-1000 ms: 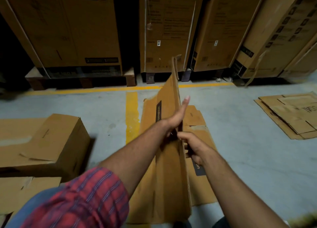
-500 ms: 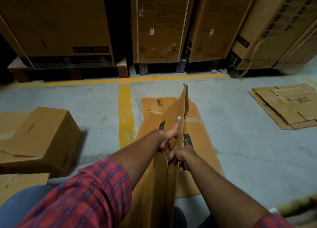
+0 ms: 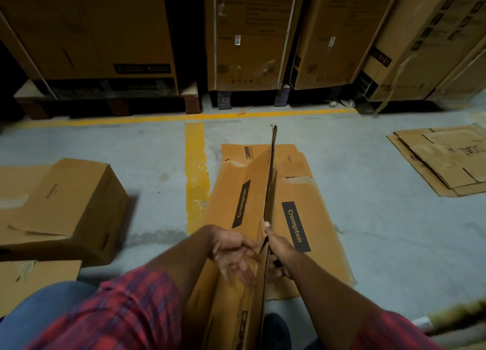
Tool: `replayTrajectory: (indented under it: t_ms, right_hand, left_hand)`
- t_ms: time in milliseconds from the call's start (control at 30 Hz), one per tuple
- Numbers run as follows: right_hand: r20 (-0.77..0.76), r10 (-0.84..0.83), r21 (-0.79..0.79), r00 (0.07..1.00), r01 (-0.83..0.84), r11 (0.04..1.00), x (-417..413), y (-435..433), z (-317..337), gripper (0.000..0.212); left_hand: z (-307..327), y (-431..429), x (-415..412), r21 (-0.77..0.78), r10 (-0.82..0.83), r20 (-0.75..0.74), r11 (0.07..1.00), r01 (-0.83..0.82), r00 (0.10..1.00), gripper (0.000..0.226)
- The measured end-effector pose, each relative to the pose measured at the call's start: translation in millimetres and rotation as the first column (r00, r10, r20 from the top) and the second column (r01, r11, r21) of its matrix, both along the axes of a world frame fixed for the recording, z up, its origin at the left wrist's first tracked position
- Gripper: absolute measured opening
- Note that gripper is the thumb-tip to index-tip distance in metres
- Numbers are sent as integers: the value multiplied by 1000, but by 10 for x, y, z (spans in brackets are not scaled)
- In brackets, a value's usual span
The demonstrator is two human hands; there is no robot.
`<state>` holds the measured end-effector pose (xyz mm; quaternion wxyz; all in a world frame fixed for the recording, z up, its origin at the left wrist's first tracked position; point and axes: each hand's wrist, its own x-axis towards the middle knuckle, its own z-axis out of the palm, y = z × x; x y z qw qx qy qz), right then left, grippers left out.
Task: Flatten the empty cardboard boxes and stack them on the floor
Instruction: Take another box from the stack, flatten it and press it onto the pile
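A flattened brown Crompton box [image 3: 252, 192] stands on edge in front of me, its thin top edge pointing away. My right hand [image 3: 278, 252] grips that edge from the right, thumb up along it. My left hand [image 3: 234, 255] hovers just left of the panel with its fingers spread and blurred, holding nothing. Beneath it, another flattened Crompton box [image 3: 310, 218] lies flat on the grey floor. An unflattened brown box [image 3: 71, 205] lies on its side at the left.
Tall cartons on pallets [image 3: 249, 39] line the far wall behind a yellow floor line [image 3: 194, 165]. A pile of flat cardboard [image 3: 444, 160] lies at the right. More cardboard [image 3: 34, 276] sits at the lower left.
The upright flattened box has come down lower toward the flat one. My left hand has let go of its edge and opened, fingers spread. My right hand keeps its grip.
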<state>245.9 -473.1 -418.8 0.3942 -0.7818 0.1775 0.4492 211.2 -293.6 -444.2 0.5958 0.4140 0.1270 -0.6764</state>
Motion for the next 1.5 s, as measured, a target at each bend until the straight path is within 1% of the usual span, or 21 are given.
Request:
replayTrajectory:
  t_ms: [67, 100, 133, 233, 333, 367, 433, 500, 567, 633, 733, 800, 867, 933, 1067, 1133, 1233, 1333, 1367, 1433, 1500]
  right_hand:
    - [-65, 25, 43, 998, -23, 999, -117, 23, -25, 136]
    - [-45, 38, 31, 998, -37, 999, -167, 7, -43, 135]
    - [14, 57, -32, 998, -57, 998, -194, -16, -84, 121]
    - [246, 97, -323, 964, -13, 946, -175, -138, -223, 44]
    - [311, -43, -313, 949, 145, 938, -47, -215, -211, 34]
    - [335, -79, -285, 939, 181, 941, -5, -221, -184, 35]
    - [390, -141, -195, 910, 231, 953, 68, -183, -124, 40]
    - [433, -211, -89, 877, 274, 958, 134, -135, -45, 48]
    - [479, -248, -19, 842, 292, 956, 214, -89, 59, 48]
    - [524, -228, 2, 820, 267, 964, 329, -68, 206, 47]
    - [623, -40, -91, 781, 124, 988, 652, -138, 491, 44]
    - [666, 161, -220, 728, -14, 975, 948, -211, 668, 40]
    - [661, 341, -355, 669, -121, 927, 1221, -272, 840, 43]
    - [651, 479, -444, 589, -217, 869, 1441, -288, 990, 45]
    - [616, 721, -616, 317, -378, 692, 1641, -111, 1318, 43]
    - [547, 825, -711, 143, -441, 547, 1695, 7, 1422, 41]
    - [466, 882, -817, -77, -419, 395, 1775, 90, 1525, 38]
    - [422, 885, -874, -197, -347, 340, 1888, 54, 1517, 21]
    - [423, 875, -883, -237, -323, 339, 1915, 28, 1481, 18]
    - [470, 821, -881, -323, -238, 410, 1939, -38, 1312, 23]
    - [541, 780, -835, -314, -86, 544, 1869, -117, 1104, 49]
  left_hand:
    - [-221, -147, -202, 80, 17, 65, 997, -22, 998, 62]
    - [-332, -228, -310, 116, 53, 93, 991, -64, 994, 58]
    - [-446, -307, -411, 135, 103, 104, 984, -116, 989, 54]
    - [-666, -485, -651, 139, 244, 64, 958, -251, 968, 46]
    - [-663, -491, -788, 261, 298, 172, 905, -335, 939, 38]
    - [-749, -444, -806, 337, 357, 276, 834, -437, 893, 33]
    - [-1034, -242, -886, 448, 486, 478, 581, -679, 731, 23]
    - [-1258, -24, -1007, 608, 420, 558, 378, -698, 715, 42]
    - [-1466, 120, -1167, 776, 319, 483, 274, -568, 815, 74]
    - [-1523, 152, -1244, 811, 326, 468, 210, -545, 821, 93]
    - [-1375, 91, -1190, 844, 56, 517, 134, -519, 854, 111]
    - [-1216, 89, -998, 784, -186, 616, 49, -619, 765, 114]
    - [-969, 118, -690, 662, -386, 702, 44, -748, 599, 115]
    - [-634, 153, -255, 531, -572, 729, 124, -838, 377, 120]
    - [263, 192, 630, 321, -783, 620, 309, -896, -48, 132]
    - [726, 226, 1000, 247, -852, 500, 312, -917, -155, 135]
    - [1241, 281, 1475, 376, -906, 397, 307, -874, -147, 119]
    - [1478, 303, 1743, 670, -903, 430, 308, -676, 14, 52]
    - [1475, 316, 1784, 699, -892, 450, 325, -637, 38, 42]
    - [1413, 323, 1771, 671, -872, 489, 351, -653, 33, 34]
    - [1366, 331, 1732, 598, -856, 516, 368, -712, -9, 32]
